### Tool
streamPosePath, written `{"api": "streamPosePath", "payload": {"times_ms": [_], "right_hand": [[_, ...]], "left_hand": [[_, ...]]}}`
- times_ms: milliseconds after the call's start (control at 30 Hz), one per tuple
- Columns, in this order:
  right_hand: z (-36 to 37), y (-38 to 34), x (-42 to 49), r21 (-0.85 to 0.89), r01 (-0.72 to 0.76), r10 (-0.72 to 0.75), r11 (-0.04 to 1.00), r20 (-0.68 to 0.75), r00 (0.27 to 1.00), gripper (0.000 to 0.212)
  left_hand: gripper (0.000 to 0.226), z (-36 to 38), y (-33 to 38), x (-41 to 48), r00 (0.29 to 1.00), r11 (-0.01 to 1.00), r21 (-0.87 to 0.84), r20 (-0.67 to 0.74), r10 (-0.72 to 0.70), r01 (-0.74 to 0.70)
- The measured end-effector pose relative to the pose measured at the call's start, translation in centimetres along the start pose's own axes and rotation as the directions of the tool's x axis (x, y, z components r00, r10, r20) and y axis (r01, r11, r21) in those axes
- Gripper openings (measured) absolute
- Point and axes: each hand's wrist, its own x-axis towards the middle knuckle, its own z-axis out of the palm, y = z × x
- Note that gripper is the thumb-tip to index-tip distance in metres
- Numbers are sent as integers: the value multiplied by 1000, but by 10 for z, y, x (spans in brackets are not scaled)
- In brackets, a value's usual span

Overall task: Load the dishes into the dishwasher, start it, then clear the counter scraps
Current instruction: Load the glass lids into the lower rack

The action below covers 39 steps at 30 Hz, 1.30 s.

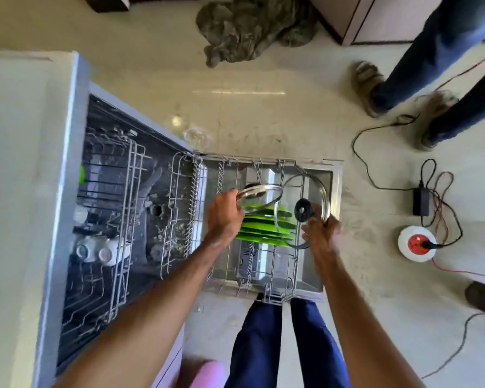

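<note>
The dishwasher stands open, its lower rack pulled out over the lowered door. Several green plates stand upright in that rack. My left hand grips the rim of a small glass lid above the plates. My right hand holds the rim of a larger glass lid with a black knob, tilted on edge over the rack's right side. White cups sit in the upper rack inside the machine.
A grey cloth heap lies on the floor beyond the door. Another person's legs stand at the far right. Cables, a black adapter and a round white socket lie on the floor to the right. Two clear glasses stand beside the door.
</note>
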Motion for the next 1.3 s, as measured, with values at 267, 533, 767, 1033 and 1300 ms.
{"api": "streamPosePath", "payload": {"times_ms": [267,533,767,1033,1300], "right_hand": [[4,29,63,-98,-8,-3,995,-111,994,58],[2,48,66,-4,-36,35,999,-141,989,10],[8,67,74,21,-92,95,996,-185,978,28],[9,61,70,67,-90,99,994,-155,983,35],[17,60,77,15,-101,102,995,-157,982,40]], "left_hand": [[22,73,-22,68,988,987,57,21,151,-152],[33,126,-32,91,946,949,112,174,275,-296],[25,141,-27,95,937,931,175,201,285,-321],[22,148,-28,106,929,923,195,236,284,-331],[29,151,-39,110,929,925,205,259,265,-320]]}}
